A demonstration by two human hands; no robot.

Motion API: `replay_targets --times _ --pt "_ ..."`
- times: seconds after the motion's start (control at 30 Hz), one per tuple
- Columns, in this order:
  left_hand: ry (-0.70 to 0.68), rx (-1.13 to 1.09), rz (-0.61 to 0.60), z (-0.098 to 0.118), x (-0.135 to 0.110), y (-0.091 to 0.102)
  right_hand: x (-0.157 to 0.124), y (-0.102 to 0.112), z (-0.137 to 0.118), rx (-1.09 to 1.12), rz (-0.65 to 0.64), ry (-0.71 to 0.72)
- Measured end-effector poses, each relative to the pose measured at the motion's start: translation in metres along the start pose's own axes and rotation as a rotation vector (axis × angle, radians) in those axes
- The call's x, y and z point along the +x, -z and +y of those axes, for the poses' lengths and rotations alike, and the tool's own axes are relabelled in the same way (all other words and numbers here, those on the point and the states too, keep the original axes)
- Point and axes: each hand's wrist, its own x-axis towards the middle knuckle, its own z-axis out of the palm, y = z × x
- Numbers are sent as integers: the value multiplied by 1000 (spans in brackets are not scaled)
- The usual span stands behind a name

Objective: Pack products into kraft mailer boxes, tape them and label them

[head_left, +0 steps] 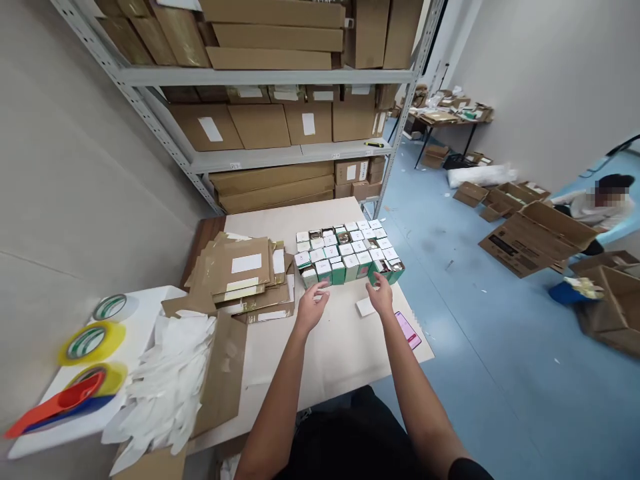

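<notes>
Several small white-and-green boxes [351, 267] stand packed in rows on the table [330, 360]; a few of them have open tops with something dark inside. My left hand [313, 305] is at the near left corner of this block, fingers spread, holding nothing. Near the front right corner, my right hand [381, 293] has its fingers apart and is empty; whether its fingertips touch a box I cannot tell. Just below my right hand lies a small white box or card [365, 307]. A phone with a lit pink screen [408, 331] rests at the table's right edge.
Flattened cardboard [245, 263] is stacked at the left. Beside it, a carton [220, 373] overflows with white paper, near tape rolls [93, 341] and a red tape dispenser [60, 403]. A shelf of cartons [260, 127] rises behind. Another person [600, 203] sits among floor boxes, right.
</notes>
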Motion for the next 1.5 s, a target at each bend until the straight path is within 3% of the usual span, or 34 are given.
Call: replay_targets --times 0.17,0.3,0.47,0.57,0.67,0.77,1.0,1.13,1.3,1.4,1.5 --pt "38 113 -41 0 34 -72 73 20 48 -30 -111 -60" --pt "19 283 -192 -5 80 -147 114 30 88 -65 -180 -90" --pt "58 466 -356 -13 136 -235 131 30 131 -73 -215 -83" --pt "145 599 -443 -23 150 -267 128 28 150 -49 -237 -52" --pt "208 683 -509 -41 145 -275 127 26 162 -62 -270 -68" --pt "191 669 -446 -63 132 -268 130 22 167 -112 -331 -72" --pt "130 312 -309 -93 125 -258 139 -5 166 -42 -469 14" --pt "201 129 -219 -90 130 -267 144 -16 170 46 -419 41" --pt "197 100 -149 -78 126 -275 138 -14 173 55 -320 47" --pt "159 164 -118 -66 119 -268 123 -11 166 47 -324 63" --pt "136 267 -103 -56 109 -247 104 -14 150 53 -324 84"
